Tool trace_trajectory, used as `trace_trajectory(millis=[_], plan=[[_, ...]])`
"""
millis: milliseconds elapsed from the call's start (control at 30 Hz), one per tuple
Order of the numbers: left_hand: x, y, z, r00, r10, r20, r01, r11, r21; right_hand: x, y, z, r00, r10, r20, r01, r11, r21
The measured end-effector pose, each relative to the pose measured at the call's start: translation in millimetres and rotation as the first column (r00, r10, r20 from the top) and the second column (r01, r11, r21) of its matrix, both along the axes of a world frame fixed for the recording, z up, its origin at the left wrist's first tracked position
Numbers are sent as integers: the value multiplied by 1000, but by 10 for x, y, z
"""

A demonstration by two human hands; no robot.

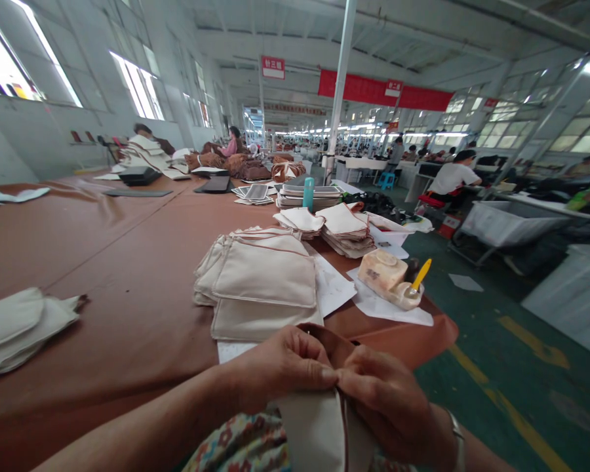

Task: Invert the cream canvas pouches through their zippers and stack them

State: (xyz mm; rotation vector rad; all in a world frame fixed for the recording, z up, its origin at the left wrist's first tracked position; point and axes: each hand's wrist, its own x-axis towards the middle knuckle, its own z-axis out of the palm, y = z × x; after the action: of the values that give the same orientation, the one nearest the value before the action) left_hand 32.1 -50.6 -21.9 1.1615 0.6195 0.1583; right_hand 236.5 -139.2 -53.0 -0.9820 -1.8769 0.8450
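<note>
Both of my hands pinch a cream fabric piece with brown edging (317,429), which hangs down over my lap. My left hand (295,360) has thumb and fingers closed on its upper edge. Right beside it, my right hand (383,387) grips the same edge, fingertips nearly touching the left thumb. A brown strip (324,341) shows behind the fingers; how it joins the cream part is hidden. Just beyond my hands, a stack of cream fabric pieces (265,272) with brown edges lies on the brown-covered table (142,275).
To the right stands a cut-open plastic container (383,269) with a yellow-handled brush (421,275), on white paper. More cream pieces lie at left (24,328) and behind (347,226), near a teal bottle (308,193). The table corner (447,328) juts out at right. Other people sit farther off.
</note>
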Motion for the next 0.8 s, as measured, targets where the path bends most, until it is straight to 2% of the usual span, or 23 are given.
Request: trace_trajectory(millis=[67, 100, 133, 200, 233, 300, 367, 467, 600, 667, 733, 800], plan=[[-23, 18, 32, 997, -74, 7, 73, 992, 100, 8, -50, -52, 1000, 19, -6, -19, 995, 95], [-38, 26, 55, 994, -109, 6, 107, 981, 162, 7, -69, -62, 999, 0, -39, 4, 994, 112], [-53, 33, 79, 991, -136, -3, 133, 965, 227, 3, -80, -57, 994, -45, -97, 53, 996, 72], [-79, 43, 129, 984, -174, -32, 174, 922, 346, -4, -71, -8, 964, -160, -211, 131, 981, -143], [-88, 46, 152, 981, -190, -43, 192, 899, 393, -3, -53, 34, 954, -184, -235, 123, 959, -255], [-100, 48, 190, 976, -215, -39, 210, 867, 451, 11, -3, 136, 959, -137, -247, 32, 922, -387], [-106, 43, 221, 974, -228, -15, 209, 864, 458, 28, 39, 242, 968, -34, -248, -81, 895, -439], [-111, 14, 252, 976, -214, 32, 187, 908, 375, 14, 41, 355, 967, 75, -244, -175, 890, -421], [-103, -65, 232, 973, -178, 148, 149, 971, 189, -96, -33, 357, 955, 115, -274, -203, 926, -317], [-92, -99, 195, 970, -136, 200, 109, 984, 140, -136, -54, 315, 960, 103, -262, -173, 950, -260], [-82, -112, 166, 975, -109, 193, 78, 983, 163, -137, -41, 287, 971, 74, -226, -126, 966, -225], [-79, -104, 166, 982, -114, 153, 68, 960, 273, -109, -3, 296, 974, 67, -217, -120, 964, -237]])
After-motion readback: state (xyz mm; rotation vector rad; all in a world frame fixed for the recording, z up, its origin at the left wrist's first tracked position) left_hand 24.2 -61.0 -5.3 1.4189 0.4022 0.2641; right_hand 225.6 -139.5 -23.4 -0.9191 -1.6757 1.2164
